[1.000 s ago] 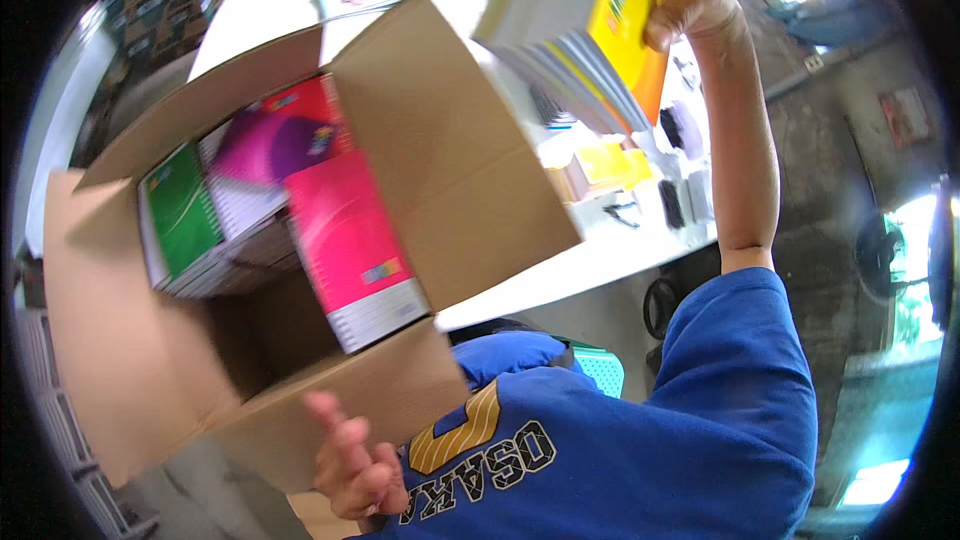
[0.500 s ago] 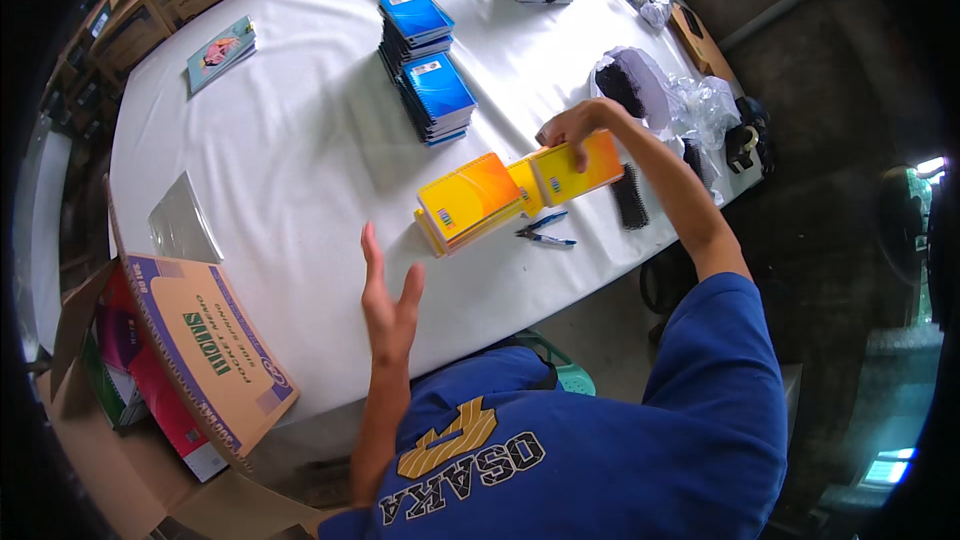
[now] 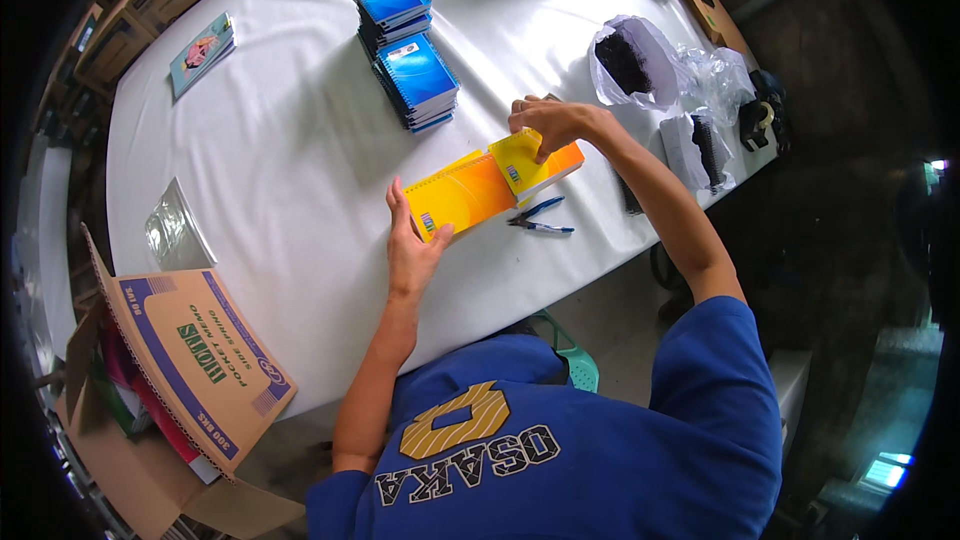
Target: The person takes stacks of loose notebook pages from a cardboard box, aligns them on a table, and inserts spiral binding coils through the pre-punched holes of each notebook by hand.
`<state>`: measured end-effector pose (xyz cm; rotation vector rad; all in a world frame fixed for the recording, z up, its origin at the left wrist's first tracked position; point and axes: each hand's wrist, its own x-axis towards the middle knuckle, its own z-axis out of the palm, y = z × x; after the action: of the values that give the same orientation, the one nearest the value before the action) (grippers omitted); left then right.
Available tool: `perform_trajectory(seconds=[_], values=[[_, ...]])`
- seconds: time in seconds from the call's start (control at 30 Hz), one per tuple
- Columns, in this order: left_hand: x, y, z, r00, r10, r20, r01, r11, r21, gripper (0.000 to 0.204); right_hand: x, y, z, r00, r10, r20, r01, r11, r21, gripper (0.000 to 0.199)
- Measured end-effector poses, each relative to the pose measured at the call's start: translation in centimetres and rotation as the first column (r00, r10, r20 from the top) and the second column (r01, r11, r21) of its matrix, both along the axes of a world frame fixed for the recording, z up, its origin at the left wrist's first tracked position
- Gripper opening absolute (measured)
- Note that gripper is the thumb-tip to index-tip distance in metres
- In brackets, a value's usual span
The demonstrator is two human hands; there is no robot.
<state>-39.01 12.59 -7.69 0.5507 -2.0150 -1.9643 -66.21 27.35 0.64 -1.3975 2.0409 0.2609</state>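
My left hand [image 3: 412, 252] wraps its thumb and fingers around the left end of a small stack of yellow-orange spiral notebooks [image 3: 465, 198]. Over the right end, my right hand [image 3: 553, 124] grips another yellow notebook [image 3: 518, 162] from above, its fingers partly hiding the cover. The two lots of notebooks touch end to end. Just in front of them lies a pair of pliers [image 3: 540, 222] with blue handles. Farther off, two adjoining stacks of blue spiral notebooks [image 3: 418, 72] stand on the white-covered table [image 3: 290, 200].
An opened cardboard carton [image 3: 205, 360] with notebooks inside stands at the lower left. Beside it are a clear plastic packet [image 3: 178, 230] and, farther back, a light-blue booklet [image 3: 203, 53]. To the right sit a white bag of black coils [image 3: 625, 62], crumpled plastic [image 3: 718, 85] and a tape dispenser [image 3: 760, 122].
My left hand has moved from open air onto the left end of the yellow stack. My right hand has shifted left, bringing its notebook against that stack.
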Motion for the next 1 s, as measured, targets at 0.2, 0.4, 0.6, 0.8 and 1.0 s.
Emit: perform_trajectory(seconds=[0.2, 0.4, 0.6, 0.8, 1.0], values=[[0.5, 1.1, 0.6, 0.996, 0.083, -0.037, -0.082, 0.996, 0.042, 0.095, 2.1, 2.9, -0.5, 0.997, -0.071, -0.036, 0.055, 0.94, -0.338, 0.057], [3.6, -2.3, -4.1, 0.96, 0.211, 0.187, -0.267, 0.89, 0.369, 0.085, 6.0, 10.0, -1.8, 0.76, -0.634, 0.141, 0.439, 0.341, -0.831, 0.029], [1.8, -0.2, -2.0, 0.974, 0.191, 0.123, -0.226, 0.88, 0.417, 0.078, 11.9, 6.3, -3.8, 0.668, -0.696, 0.264, 0.516, 0.178, -0.838, 0.024], [-0.5, 1.0, 0.5, 0.962, 0.272, -0.004, -0.26, 0.924, 0.281, 0.082, 14.9, 0.9, -1.4, 0.571, -0.808, 0.147, 0.713, 0.4, -0.576, 0.044], [-0.3, 1.4, -0.5, 0.897, 0.44, 0.028, -0.431, 0.86, 0.273, 0.074, 10.6, 4.6, -1.8, 0.464, -0.549, 0.695, 0.885, 0.254, -0.39, 0.036]])
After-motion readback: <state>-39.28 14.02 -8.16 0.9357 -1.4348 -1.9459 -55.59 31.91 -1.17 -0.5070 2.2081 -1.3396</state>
